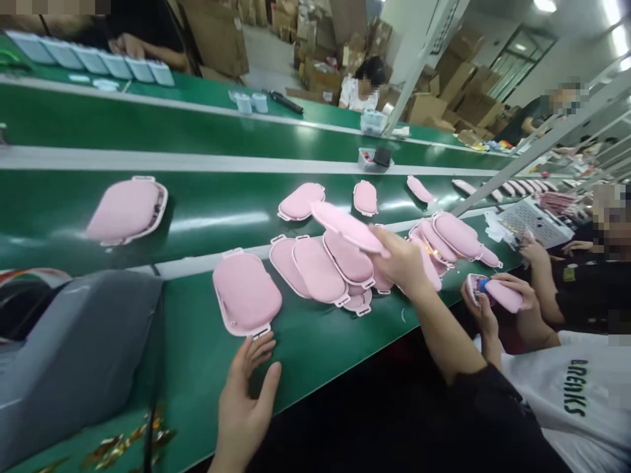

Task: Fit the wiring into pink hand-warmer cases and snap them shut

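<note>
Gripped in my right hand is a pink oval case-like piece, held tilted above a pile of similar pieces. My left hand is open, thumb and fingers apart, with its fingertips by the lower edge of another pink piece lying on the green bench. That piece has a pale rim with tabs at its ends. Between my hands lies the overlapping pile of pink pieces. Further right is a second heap of them. My right fingers partly hide the held piece's near end.
More pink pieces lie along the green belt beyond the bench. A grey machine stands at left, with gold scraps before it. A co-worker's hands hold an opened pink case at right. A slanted metal post crosses the belt.
</note>
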Motion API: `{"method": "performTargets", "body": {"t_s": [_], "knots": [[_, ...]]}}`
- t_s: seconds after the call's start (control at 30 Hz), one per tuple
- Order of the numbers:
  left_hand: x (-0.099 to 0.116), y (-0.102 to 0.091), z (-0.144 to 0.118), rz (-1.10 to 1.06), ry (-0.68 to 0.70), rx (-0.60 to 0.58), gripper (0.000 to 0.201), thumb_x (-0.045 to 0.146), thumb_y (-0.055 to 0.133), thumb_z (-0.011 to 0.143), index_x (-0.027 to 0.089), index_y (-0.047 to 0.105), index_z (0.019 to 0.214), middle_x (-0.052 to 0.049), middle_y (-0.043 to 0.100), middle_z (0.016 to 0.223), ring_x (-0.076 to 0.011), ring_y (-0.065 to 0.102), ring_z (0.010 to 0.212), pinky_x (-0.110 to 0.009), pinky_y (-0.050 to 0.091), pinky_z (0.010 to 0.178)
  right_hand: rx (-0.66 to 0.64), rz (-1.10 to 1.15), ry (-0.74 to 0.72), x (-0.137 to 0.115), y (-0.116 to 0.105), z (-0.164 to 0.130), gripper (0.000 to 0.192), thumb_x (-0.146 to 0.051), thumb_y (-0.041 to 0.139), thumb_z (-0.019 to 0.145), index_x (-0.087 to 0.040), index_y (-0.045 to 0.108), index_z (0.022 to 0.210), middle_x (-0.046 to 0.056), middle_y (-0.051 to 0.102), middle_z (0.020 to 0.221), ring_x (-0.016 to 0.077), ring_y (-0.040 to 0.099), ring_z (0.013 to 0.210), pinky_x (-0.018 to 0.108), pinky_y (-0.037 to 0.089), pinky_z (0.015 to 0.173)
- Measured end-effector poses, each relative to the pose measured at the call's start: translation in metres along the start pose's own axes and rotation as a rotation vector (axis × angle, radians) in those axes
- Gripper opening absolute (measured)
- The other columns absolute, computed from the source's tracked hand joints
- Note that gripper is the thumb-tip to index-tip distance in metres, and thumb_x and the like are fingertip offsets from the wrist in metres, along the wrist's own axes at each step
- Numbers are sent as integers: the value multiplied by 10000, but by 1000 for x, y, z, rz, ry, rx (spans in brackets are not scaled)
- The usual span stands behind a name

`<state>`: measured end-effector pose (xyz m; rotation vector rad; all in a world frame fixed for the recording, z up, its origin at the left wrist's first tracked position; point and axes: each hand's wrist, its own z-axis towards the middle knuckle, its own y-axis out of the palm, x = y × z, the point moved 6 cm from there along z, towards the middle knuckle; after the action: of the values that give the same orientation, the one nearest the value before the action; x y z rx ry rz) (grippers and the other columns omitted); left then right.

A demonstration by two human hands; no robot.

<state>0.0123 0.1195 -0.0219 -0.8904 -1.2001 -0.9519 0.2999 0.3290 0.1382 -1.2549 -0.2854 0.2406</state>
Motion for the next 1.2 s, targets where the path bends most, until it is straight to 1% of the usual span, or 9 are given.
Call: {"method": "performTargets", "body": {"t_s": [0.2,0.33,0.43,0.57,0.7,0.83,0.97,1.07,1.2], "knots": [[-11,6,1,348,-12,-198,506,552,646,1052,283,649,1481,-132,826,1345,-352,834,1155,-515,716,957,-373,-167,114,9,41,152,433,-435,689,1098,-160,678,1433,169,732,1411,315,730,1279,538,606,1110],[-18,7,2,364,-20,-274,506,530,626,1065,283,649,1506,-127,829,1356,-349,835,1183,-496,728,961,-450,-141,-132,-24,72,189,626,-333,784,1027,-230,557,1601,136,500,1724,363,500,1572,632,435,1295],[-21,8,7,350,-47,-295,522,526,616,1074,260,652,1521,-138,835,1343,-336,839,1178,-473,723,980,-436,-57,-358,-59,84,208,874,-49,739,943,-284,407,1717,83,326,1855,303,303,1710,506,336,1365],[-12,10,12,376,-52,-292,505,547,617,1068,260,691,1477,-111,859,1281,-312,852,1128,-423,735,912,-435,48,-495,-90,91,223,546,-177,778,1000,-201,629,1525,101,593,1665,280,543,1553,478,470,1280],[3,11,15,397,-28,-237,501,602,604,1057,254,725,1397,-98,881,1189,-305,864,1022,-370,719,694,-432,93,-474,-97,93,222,422,-432,628,1139,-110,680,1406,107,661,1474,216,706,1275,435,566,1173],[5,11,14,382,-9,-236,511,610,616,1052,234,716,1385,-104,886,1145,-312,857,1018,-476,706,929,-471,141,-377,-86,80,219,535,-330,768,1023,-107,638,1492,99,742,1384,197,752,1146,338,599,1070],[4,10,11,251,-62,-215,451,530,678,1056,249,708,1407,-107,869,1187,-287,835,1059,-462,663,1011,-369,348,-450,-92,32,206,624,-266,756,981,-191,577,1575,76,713,1524,218,711,1279,297,554,1092],[22,8,17,28,-30,-47,479,447,772,1026,309,660,1471,-103,795,1390,-248,774,1267,-386,628,1073,-317,417,-632,-123,-13,154,623,-293,657,990,-117,549,1577,48,719,1457,214,698,1296,289,507,1067],[46,17,22,-77,38,72,841,805,903,733,251,731,1342,-132,730,1426,-300,669,1441,-449,618,1146,-212,438,-662,-163,-57,44,714,-502,669,971,-158,544,1585,42,688,1475,286,697,1346,360,549,1047]]}}
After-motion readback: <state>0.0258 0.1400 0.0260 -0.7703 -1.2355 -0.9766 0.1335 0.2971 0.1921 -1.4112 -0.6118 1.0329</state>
